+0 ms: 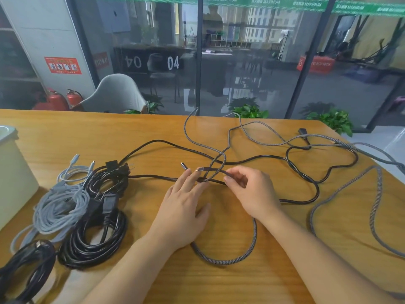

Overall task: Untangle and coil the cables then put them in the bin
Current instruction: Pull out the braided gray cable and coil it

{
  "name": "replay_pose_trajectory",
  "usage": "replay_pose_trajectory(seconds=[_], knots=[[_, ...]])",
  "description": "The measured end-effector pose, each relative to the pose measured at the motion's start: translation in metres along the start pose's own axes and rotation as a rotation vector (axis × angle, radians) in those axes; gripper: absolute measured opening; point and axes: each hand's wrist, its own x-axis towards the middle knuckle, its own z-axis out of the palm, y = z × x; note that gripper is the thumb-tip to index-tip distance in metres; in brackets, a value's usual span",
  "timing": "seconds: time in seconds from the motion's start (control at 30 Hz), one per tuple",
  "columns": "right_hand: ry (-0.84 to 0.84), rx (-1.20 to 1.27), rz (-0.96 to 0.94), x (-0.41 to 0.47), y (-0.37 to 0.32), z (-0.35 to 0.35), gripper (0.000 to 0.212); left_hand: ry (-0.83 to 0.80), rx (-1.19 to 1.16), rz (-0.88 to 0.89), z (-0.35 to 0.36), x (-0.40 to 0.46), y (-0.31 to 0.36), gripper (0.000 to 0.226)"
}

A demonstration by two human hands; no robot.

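A grey braided cable [341, 189] sprawls over the right half of the wooden table [65, 132], crossing a long black power cable [258, 160]. My right hand [252, 191] pinches the braided cable just behind its connector end [202, 169]. My left hand [186, 205] lies with straight fingers on the table, fingertips touching the crossing of the two cables. A pale bin [13, 176] stands at the left edge.
Coiled cables lie at the left: a light grey bundle [61, 207], a black power-cord coil [96, 233] and another black coil [24, 268] at the near corner. The black cable's socket end [303, 131] lies far right. A chair [116, 95] stands beyond the table.
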Motion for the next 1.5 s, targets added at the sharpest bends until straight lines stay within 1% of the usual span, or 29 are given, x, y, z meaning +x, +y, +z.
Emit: replay_pose_trajectory(seconds=[0.1, 0.2, 0.23, 0.27, 0.33, 0.37, 0.4, 0.47, 0.53, 0.63, 0.73, 0.87, 0.9, 0.97, 1.07, 1.1, 1.13, 1.2, 1.27, 1.33, 1.4, 1.5], knots=[[0.021, -0.064, 0.04, -0.002, -0.001, -0.007, 0.007, -0.004, 0.0, -0.004, -0.001, -0.001, 0.0, 0.05], [0.003, -0.227, 0.08, -0.003, 0.002, -0.012, 0.013, 0.037, 0.012, 0.003, -0.002, -0.003, 0.0, 0.046], [0.002, -0.28, 0.073, -0.005, 0.003, -0.013, 0.017, 0.053, 0.02, 0.008, -0.003, -0.005, 0.0, 0.044], [0.005, -0.328, 0.051, -0.006, 0.004, -0.014, 0.029, 0.07, 0.025, 0.015, -0.003, -0.006, 0.001, 0.043], [0.022, -0.373, -0.082, -0.009, 0.004, -0.014, 0.056, 0.1, 0.025, 0.03, -0.004, -0.009, 0.003, 0.043], [0.033, -0.382, -0.185, -0.01, 0.001, -0.014, 0.062, 0.116, 0.02, 0.041, -0.005, -0.011, 0.005, 0.043], [0.04, -0.397, -0.295, -0.011, -0.004, -0.013, 0.064, 0.131, 0.014, 0.055, -0.006, -0.012, 0.006, 0.043], [0.055, -0.472, -0.465, -0.013, -0.01, -0.009, 0.057, 0.154, 0.004, 0.085, -0.006, -0.014, 0.009, 0.044], [0.078, -0.519, -0.526, -0.014, -0.014, -0.004, 0.045, 0.168, 0.0, 0.106, -0.007, -0.015, 0.01, 0.045], [0.115, -0.497, -0.544, -0.014, -0.015, -0.006, 0.026, 0.18, 0.003, 0.122, -0.012, -0.017, 0.011, 0.043], [0.079, -0.474, -0.567, -0.013, -0.016, -0.01, 0.008, 0.173, 0.004, 0.13, -0.014, -0.016, 0.013, 0.041], [-0.093, -0.339, -0.467, -0.021, -0.013, -0.008, 0.008, 0.153, -0.033, 0.106, -0.013, -0.016, 0.013, 0.043], [-0.135, -0.284, -0.44, -0.023, -0.012, -0.008, 0.006, 0.157, -0.082, 0.084, -0.014, -0.016, 0.013, 0.041], [-0.202, -0.194, -0.422, -0.026, -0.011, -0.008, 0.003, 0.172, -0.256, 0.0, -0.017, -0.014, 0.015, 0.036], [-0.271, -0.108, -0.425, -0.029, -0.015, -0.009, 0.006, 0.149, -0.657, -0.161, -0.025, -0.011, 0.02, 0.029], [-0.292, -0.09, -0.427, -0.03, -0.017, -0.009, 0.008, 0.154, -0.756, -0.202, -0.028, -0.01, 0.022, 0.027], [-0.309, -0.077, -0.433, -0.031, -0.018, -0.009, 0.01, 0.174, -0.816, -0.24, -0.032, -0.011, 0.025, 0.026], [-0.333, -0.059, -0.449, -0.034, -0.023, -0.008, 0.01, 0.242, -0.858, -0.282, -0.039, -0.011, 0.027, 0.026], [-0.357, -0.026, -0.457, -0.037, -0.028, -0.008, 0.008, 0.263, -0.955, -0.312, -0.044, -0.011, 0.027, 0.032], [-0.373, 0.01, -0.457, -0.04, -0.031, -0.008, 0.004, 0.199, -1.125, -0.314, -0.046, -0.01, 0.026, 0.044], [-0.38, 0.041, -0.458, -0.042, -0.035, -0.008, 0.005, 0.118, -1.289, -0.306, -0.048, -0.01, 0.027, 0.055], [-0.42, 0.068, -0.458, -0.044, -0.039, -0.009, 0.009, 0.059, -1.439, -0.3, -0.053, -0.013, 0.033, 0.061]])
